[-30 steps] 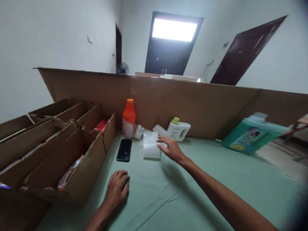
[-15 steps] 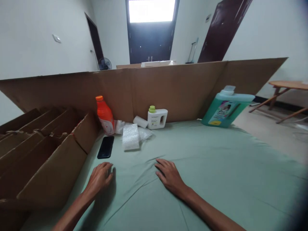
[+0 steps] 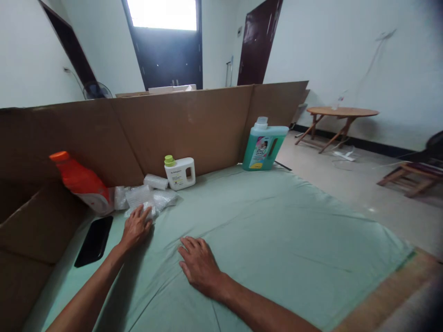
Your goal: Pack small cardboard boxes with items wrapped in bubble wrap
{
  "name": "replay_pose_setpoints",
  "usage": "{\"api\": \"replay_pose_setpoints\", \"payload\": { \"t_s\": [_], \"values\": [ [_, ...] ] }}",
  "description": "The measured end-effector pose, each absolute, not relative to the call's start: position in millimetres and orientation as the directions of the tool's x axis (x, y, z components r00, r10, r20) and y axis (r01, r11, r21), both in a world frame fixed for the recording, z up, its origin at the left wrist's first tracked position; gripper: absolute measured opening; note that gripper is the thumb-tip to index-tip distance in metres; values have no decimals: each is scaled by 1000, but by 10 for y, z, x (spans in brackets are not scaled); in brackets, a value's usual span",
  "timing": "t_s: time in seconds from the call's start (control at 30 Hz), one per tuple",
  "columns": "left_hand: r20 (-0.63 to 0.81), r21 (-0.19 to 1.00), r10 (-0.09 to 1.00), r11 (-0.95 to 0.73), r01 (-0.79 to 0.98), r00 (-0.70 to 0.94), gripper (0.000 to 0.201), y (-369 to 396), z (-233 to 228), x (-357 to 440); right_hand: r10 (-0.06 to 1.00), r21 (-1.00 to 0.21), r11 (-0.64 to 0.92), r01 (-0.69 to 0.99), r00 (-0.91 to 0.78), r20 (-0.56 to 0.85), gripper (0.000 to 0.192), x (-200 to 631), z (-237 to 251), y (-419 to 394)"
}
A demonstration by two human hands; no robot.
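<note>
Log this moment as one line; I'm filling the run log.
left hand: on bubble wrap | right hand: flat on green sheet | phone: left of hands | orange bottle: tilted

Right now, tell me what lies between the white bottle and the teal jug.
Nothing: in the head view only bare green sheet and the cardboard wall separate the white bottle from the teal jug.

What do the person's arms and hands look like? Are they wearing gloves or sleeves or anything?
No gloves and no sleeves: both forearms are bare as far as the picture shows. The left hand and the right hand carry no rings, watch or bracelet that can be seen. The fingers are slim with short nails. No markings show on either arm.
</note>
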State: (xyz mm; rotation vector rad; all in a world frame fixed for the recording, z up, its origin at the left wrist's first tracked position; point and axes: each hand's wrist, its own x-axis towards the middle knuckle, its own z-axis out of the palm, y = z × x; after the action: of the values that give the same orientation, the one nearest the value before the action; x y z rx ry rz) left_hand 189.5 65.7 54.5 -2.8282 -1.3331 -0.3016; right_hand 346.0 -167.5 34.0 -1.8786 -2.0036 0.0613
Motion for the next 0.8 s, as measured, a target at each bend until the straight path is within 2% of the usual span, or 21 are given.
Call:
{"api": "replay_pose_setpoints", "payload": {
  "t_s": [0.13,0.23,0.3,0.43,0.57,0.67,0.8],
  "values": [
    [190,53,796,-594,803,575,52,552,632,1905,963,-298,92,950,-8,271,32,3460,313,-1674],
    [218,41,808,-568,822,547,56,173,672,1835,963,-294,94,951,-11,270,31,3470,294,-1640],
    [193,51,778,-617,785,598,56,-201,642,1721,964,-286,96,953,-18,264,31,3471,286,-1614],
    [82,159,618,-782,602,782,55,-932,514,1301,963,-245,96,965,-28,267,33,3460,289,-1576],
    [35,260,657,-734,628,753,49,-1374,443,857,955,-149,116,982,-69,288,35,3489,265,-1518],
    [89,312,666,-724,615,740,53,-1644,380,662,937,-89,144,986,-107,332,37,3556,168,-1457],
    [169,367,651,-739,566,740,56,-1958,229,483,905,-78,196,977,-150,398,43,3613,-23,-1528]
  ]
}}
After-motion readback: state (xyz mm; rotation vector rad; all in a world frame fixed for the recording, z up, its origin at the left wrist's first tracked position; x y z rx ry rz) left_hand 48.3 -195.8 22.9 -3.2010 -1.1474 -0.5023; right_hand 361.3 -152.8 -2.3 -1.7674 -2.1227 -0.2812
